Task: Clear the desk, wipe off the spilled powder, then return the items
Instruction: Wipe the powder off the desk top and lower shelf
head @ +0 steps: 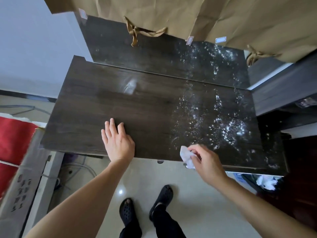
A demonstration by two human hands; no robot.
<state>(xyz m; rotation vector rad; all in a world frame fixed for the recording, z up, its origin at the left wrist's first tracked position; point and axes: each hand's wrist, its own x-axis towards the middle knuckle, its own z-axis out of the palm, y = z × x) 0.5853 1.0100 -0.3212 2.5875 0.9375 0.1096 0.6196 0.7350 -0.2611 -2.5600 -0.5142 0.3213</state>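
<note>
Counts: I see my two hands, one dark wood-grain counter (96, 103) with a raised back ledge (137, 54), one crumpled white tissue (186, 155), two black perforated sandals (127, 212) on my feet, and brown paper bags (154, 11) with two rope handles showing.

Spilled powder: white powder (228, 127) lies in scattered flecks and clumps over the right half of the counter and runs up onto the right part of the ledge. The left half looks dark and bare.

Left fingers: the fingers (111, 124) of my left hand (118, 143) are straight and slightly spread, lying flat on the counter near its front edge. They hold nothing.

Right fingers: the fingers (195, 149) of my right hand (205, 160) are curled and pinch the tissue, which sits at the front edge of the counter, at the near fringe of the powder.

Arm pose: both bare forearms reach forward from below, the left one straight to the middle of the counter, the right one angled in from the right with the wrist bent down.

Surroundings: the paper bags hang over the back of the ledge. A red cloth (15, 138) lies to the left.
</note>
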